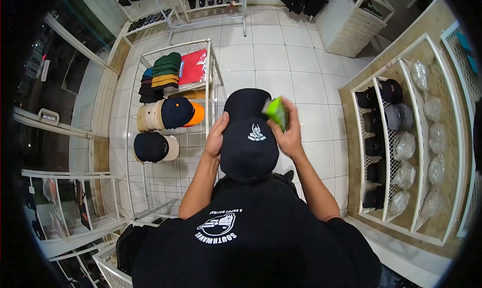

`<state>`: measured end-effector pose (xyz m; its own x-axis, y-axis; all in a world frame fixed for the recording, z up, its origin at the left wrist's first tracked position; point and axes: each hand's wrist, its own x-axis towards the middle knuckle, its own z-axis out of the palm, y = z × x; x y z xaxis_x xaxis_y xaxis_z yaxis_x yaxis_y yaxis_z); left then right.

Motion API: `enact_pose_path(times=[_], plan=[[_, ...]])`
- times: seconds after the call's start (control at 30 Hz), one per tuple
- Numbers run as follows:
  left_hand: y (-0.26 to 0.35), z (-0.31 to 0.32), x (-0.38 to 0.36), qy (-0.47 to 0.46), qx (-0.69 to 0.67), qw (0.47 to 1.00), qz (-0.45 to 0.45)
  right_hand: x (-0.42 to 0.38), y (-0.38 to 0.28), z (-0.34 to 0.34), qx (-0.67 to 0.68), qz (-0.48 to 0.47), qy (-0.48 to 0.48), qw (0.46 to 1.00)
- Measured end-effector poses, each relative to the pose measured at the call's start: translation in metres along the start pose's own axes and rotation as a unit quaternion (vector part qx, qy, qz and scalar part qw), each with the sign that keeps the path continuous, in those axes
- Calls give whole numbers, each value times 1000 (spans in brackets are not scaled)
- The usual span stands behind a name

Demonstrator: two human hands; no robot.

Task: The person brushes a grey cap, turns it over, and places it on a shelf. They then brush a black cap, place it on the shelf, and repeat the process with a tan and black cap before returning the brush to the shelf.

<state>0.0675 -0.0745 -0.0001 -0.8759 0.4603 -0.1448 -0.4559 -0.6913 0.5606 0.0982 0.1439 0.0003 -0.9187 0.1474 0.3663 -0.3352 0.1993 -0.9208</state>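
Note:
A black cap point(241, 152) with a small white emblem on its front is held before my chest, its brim pointing away from me. My left hand point(217, 136) grips the cap's left side. In my right hand point(289, 132) is a bright green brush-like object point(276, 113), its pale side against or close to the right edge of the brim. The fingers of my right hand are wrapped round it and slightly blurred. Whether the object touches the cap, I cannot tell.
On the left, a white wire rack point(216, 67) bears stacked caps point(175, 112) and a red folded item point(192, 69). White wall shelves point(409, 152) at the right hold caps and clear-wrapped items. A brick-patterned counter point(351, 29) stands at the back right.

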Motion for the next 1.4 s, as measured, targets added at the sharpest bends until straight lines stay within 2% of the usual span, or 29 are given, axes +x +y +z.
enact_pose_path(times=[0.03, 0.07, 0.13, 0.17, 0.2, 0.27, 0.33, 0.4, 0.47, 0.5, 0.53, 0.6, 0.63, 0.67, 0.73, 0.77, 0.8, 0.87, 0.93, 1.0, 1.07, 1.13, 1.2, 1.27, 1.3, 1.33, 1.37, 1.4], plan=[[2, -1, -1, 7, -20, 1000, 3, -5, -5, 2, -26, -34, -49, 998], [2, -3, -2, 8, -20, 1000, 6, -7, -1, 3, -2, -21, -82, 996], [1, -6, -5, -10, 21, 1000, -6, 5, 0, -1, -11, -19, -44, 999], [-2, -9, -5, -8, 19, 1000, -7, 11, 2, 0, 26, 43, -1, 999], [-4, -12, -4, -7, 11, 1000, -13, 16, 4, 3, 0, 43, 37, 998], [-3, -17, 2, -12, 6, 1000, -16, 13, 1, 7, 7, 33, 25, 999], [-2, -18, 3, -1, -20, 1000, -8, 4, -10, 7, -77, -59, -64, 993], [-3, -16, 2, -7, -8, 1000, -15, 6, -11, 4, -52, -33, -87, 994], [-4, -10, 1, -14, 6, 1000, -25, 22, 12, -5, -8, 16, -12, 1000], [-4, -7, 0, -10, 4, 1000, -16, 32, 18, -7, -71, -19, 39, 997], [-3, -3, 2, -8, 3, 1000, -6, 35, 20, -12, -45, 4, 71, 996], [0, 5, 6, -15, -3, 1000, 10, 32, 15, -27, 129, 116, 81, 981], [0, 6, 7, -14, -13, 999, 28, 29, 14, -34, 191, 108, 71, 973], [-1, 5, 8, -15, -15, 999, 31, 27, 11, -39, 189, 107, 69, 974], [-5, 2, 11, -12, 54, 998, 24, 24, 3, -45, 428, 182, -26, 885], [-10, 1, 13, -14, 55, 998, 21, 24, 5, -45, 428, 172, -70, 885], [-16, 2, 15, -3, 56, 998, 25, 25, 8, -47, 427, 170, -65, 886], [-16, -1, 19, 5, 57, 998, 30, 34, 13, -53, 369, 194, -95, 904], [-4, -3, 17, -51, 277, 958, 55, 42, -4, -63, 273, 158, -130, 940], [6, 7, 17, -27, 279, 958, 67, 53, -23, -71, 174, 131, -223, 950], [25, 14, 18, -138, 469, 872, -36, 58, -39, -65, 132, 127, -242, 953], [28, 30, 20, -154, 481, 862, -47, 62, -48, -54, 62, 78, -281, 955], [30, 44, 17, -163, 484, 857, -65, 63, -62, -45, 53, 73, -284, 955], [21, 35, 17, -156, 453, 874, -85, 61, -75, -39, -120, 0, -285, 951], [15, 35, 16, -159, 444, 881, -26, 55, -77, -32, -211, -89, -258, 939], [10, 35, 14, -161, 433, 886, 31, 51, -79, -27, -226, -113, -259, 932], [14, 32, 12, -147, 473, 868, -29, 49, -78, -26, -201, -100, -249, 942], [15, 30, 12, -151, 473, 868, -31, 50, -74, -26, -176, -89, -238, 951]])
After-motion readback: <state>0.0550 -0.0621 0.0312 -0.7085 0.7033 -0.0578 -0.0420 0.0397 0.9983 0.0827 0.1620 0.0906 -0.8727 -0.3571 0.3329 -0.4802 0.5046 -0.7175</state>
